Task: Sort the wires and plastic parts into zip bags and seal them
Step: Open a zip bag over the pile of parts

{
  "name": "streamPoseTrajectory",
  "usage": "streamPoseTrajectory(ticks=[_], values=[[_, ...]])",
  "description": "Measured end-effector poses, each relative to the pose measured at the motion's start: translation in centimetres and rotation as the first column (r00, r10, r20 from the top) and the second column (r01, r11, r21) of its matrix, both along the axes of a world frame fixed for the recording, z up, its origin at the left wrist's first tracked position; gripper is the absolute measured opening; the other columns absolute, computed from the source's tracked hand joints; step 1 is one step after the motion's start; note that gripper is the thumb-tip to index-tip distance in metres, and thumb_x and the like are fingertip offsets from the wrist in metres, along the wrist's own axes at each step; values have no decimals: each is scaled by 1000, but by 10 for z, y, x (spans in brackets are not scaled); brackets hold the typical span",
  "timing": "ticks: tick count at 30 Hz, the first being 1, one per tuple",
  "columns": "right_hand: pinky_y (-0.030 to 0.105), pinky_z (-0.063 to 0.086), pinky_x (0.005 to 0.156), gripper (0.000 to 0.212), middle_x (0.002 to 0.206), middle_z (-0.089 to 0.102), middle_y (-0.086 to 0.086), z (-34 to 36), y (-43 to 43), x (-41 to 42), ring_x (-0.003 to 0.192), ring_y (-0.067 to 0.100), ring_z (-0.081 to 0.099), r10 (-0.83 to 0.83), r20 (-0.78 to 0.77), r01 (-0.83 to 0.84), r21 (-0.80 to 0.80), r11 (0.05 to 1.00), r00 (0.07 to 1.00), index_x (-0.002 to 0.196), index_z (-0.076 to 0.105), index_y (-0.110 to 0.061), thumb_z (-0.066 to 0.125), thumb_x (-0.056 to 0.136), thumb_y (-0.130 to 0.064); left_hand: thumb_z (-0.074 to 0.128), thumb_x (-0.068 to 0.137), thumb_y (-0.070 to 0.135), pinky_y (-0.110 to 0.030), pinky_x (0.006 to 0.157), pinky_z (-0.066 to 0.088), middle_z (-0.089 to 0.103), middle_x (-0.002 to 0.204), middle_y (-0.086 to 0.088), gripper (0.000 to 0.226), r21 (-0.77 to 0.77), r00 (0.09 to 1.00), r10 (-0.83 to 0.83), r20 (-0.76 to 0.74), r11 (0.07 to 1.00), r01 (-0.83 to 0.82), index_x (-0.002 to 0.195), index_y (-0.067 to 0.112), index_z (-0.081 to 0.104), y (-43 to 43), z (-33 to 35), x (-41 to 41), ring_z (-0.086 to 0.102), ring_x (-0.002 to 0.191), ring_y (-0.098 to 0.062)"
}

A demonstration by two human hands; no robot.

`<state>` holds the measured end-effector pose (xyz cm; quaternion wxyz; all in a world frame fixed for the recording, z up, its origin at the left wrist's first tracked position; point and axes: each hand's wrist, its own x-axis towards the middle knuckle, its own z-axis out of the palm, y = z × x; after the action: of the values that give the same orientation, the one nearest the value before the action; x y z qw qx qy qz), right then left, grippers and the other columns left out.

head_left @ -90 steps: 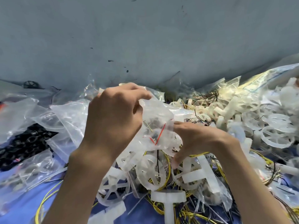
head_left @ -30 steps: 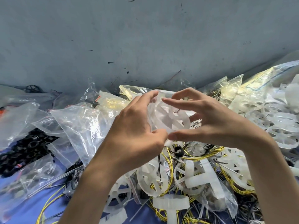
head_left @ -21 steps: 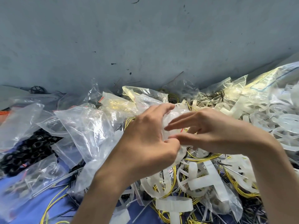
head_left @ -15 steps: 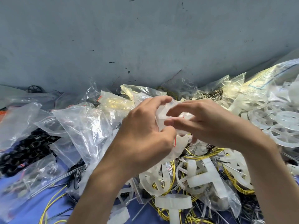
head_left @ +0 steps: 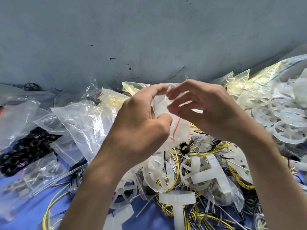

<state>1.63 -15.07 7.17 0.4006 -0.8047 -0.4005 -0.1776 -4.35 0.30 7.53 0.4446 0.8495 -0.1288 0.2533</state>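
Note:
My left hand [head_left: 141, 123] and my right hand [head_left: 206, 110] hold up a small clear zip bag [head_left: 177, 128] with a red line along its mouth, above the pile. White plastic shows through the bag between my fingers. My left thumb and fingers pinch the bag's left edge; my right fingertips curl onto its top. Below lie white plastic wheel parts [head_left: 159, 173] tangled with yellow and black wires [head_left: 196, 153].
Clear bags [head_left: 86, 123] lie heaped at the left, one filled with black rings [head_left: 25, 153]. More white wheels [head_left: 285, 123] and yellowish bags [head_left: 265, 75] pile up at the right. A grey wall [head_left: 149, 30] stands behind. Blue cloth [head_left: 149, 216] shows at the bottom.
Both hands have lifted a little with the bag and the right fingers have spread wider. The red line on the bag's mouth now shows below my left thumb.

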Motion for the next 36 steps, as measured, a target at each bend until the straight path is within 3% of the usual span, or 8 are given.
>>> streamPoseTrajectory(ticks=[1, 5, 8, 12, 16, 23, 30, 36], values=[[30, 58, 74, 19, 95, 68, 4, 0, 0, 0, 81, 10, 69, 3, -20, -4, -38, 999, 1000, 98, 65, -2, 69, 82, -10, 44, 63, 21, -22, 51, 29, 26, 87, 37, 62, 19, 1000, -2, 12, 1000, 2, 122, 28, 59, -2, -1, 0, 42, 67, -11], [31, 56, 76, 11, 82, 72, -4, -3, 0, -1, 76, 7, 68, -8, -63, -8, -251, 968, 998, 94, 73, -12, 66, 86, -15, 45, 63, 22, -19, 71, 32, 15, 85, 40, 61, 42, 998, 49, 41, 998, -50, 123, 28, 59, -1, -2, 4, 29, 92, 11], [22, 53, 67, 5, 72, 68, -10, 1, -3, -2, 67, 3, 63, -19, -19, 14, -235, 972, 1000, 83, 72, -14, 70, 83, -19, 53, 69, 20, -33, 75, 41, 35, 93, 32, 53, 8, 985, 170, 36, 985, -171, 121, 30, 58, 9, -1, 7, 44, 92, -3], [10, 44, 58, 20, 69, 62, -20, 8, -19, -3, 63, -4, 58, -101, -166, 29, -388, 921, 981, 75, 63, -31, 80, 67, -36, 59, 77, 7, -44, 82, 49, 63, 105, -12, 48, -54, 940, 336, 63, 941, -333, 122, 25, 57, 27, 3, 13, 53, 99, -40], [24, 51, 82, 57, 92, 59, -23, -1, -29, -1, 87, -5, 59, -360, -404, -80, -751, 655, 841, 105, 55, -43, 84, 56, -46, 62, 76, 8, -46, 87, 49, 62, 112, -24, 51, -36, 934, 355, 42, 935, -353, 125, 23, 54, 32, 2, 16, 55, 102, -43], [20, 49, 67, 56, 79, 59, -23, -8, -26, 6, 81, -3, 59, -496, -353, -84, -870, 485, 793, 105, 65, -35, 86, 55, -47, 62, 77, 11, -38, 84, 47, 61, 108, -21, 53, 40, 957, 288, 33, 956, -289, 126, 27, 53, 20, -3, 14, 55, 99, -37], [14, 49, 57, 33, 83, 63, -17, -20, -21, 15, 76, -1, 61, -430, -374, -94, -833, 545, 821, 97, 65, -35, 76, 74, -14, 62, 78, 13, -33, 80, 44, 63, 106, -18, 53, 58, 966, 253, 48, 965, -256, 127, 28, 52, 19, -5, 14, 57, 97, -35], [21, 55, 77, 40, 99, 62, -19, 6, -45, 3, 88, -14, 58, -225, -254, 62, -524, 850, 941, 96, 64, -44, 73, 75, -11, 62, 78, 16, -22, 71, 34, 57, 95, 9, 51, 131, 976, 216, 25, 967, -218, 125, 33, 54, 18, -8, 14, 57, 94, -27]])
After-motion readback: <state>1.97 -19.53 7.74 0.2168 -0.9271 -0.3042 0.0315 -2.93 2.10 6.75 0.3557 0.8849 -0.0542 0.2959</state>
